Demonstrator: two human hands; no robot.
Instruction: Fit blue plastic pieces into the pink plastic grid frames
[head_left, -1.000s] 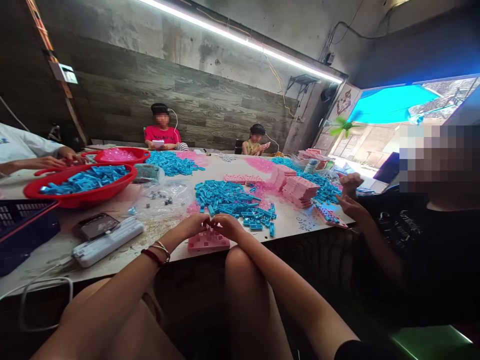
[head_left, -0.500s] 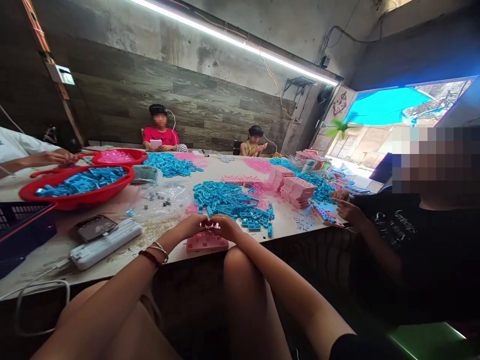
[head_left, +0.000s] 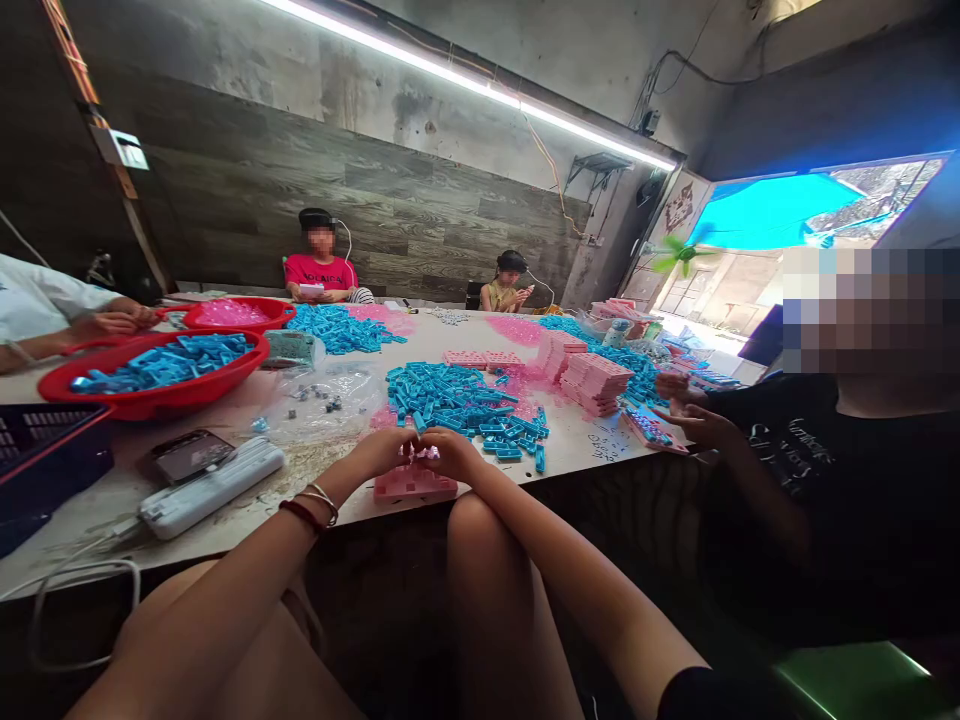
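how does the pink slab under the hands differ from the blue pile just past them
The pink slab has a compact, blocky shape, while the blue pile is many small, narrow pieces lying loose at various angles. The pink slab is partly hidden by the left hand and right hand; the blue pile is mostly uncovered. The blue pile also spreads wider than the pink slab. Both appear to rest on the table.
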